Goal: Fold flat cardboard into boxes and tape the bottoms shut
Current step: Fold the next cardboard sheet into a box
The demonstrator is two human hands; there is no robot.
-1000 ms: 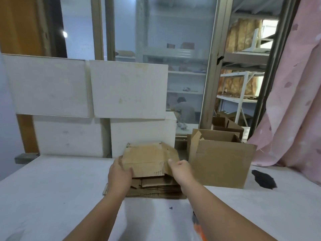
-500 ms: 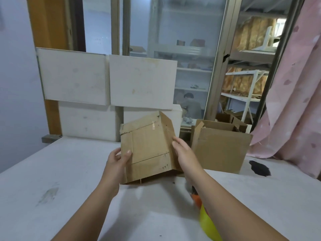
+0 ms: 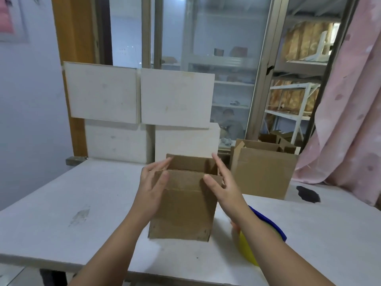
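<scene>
On the white table stands a brown cardboard box, open at the top. My left hand and my right hand lie flat with straight fingers, pressing its two sides, thumbs in front.

Near box: brown cardboard, matt, lightly scuffed, raw-cut edges.
Far box: the same matt brown cardboard.
Table top: white, matt, with a grey smudge.
Stacked blocks: white, matt, faintly stained; material unclear.
Curtain: pink cloth, soft, matt.
Window frame: dull grey metal.
</scene>
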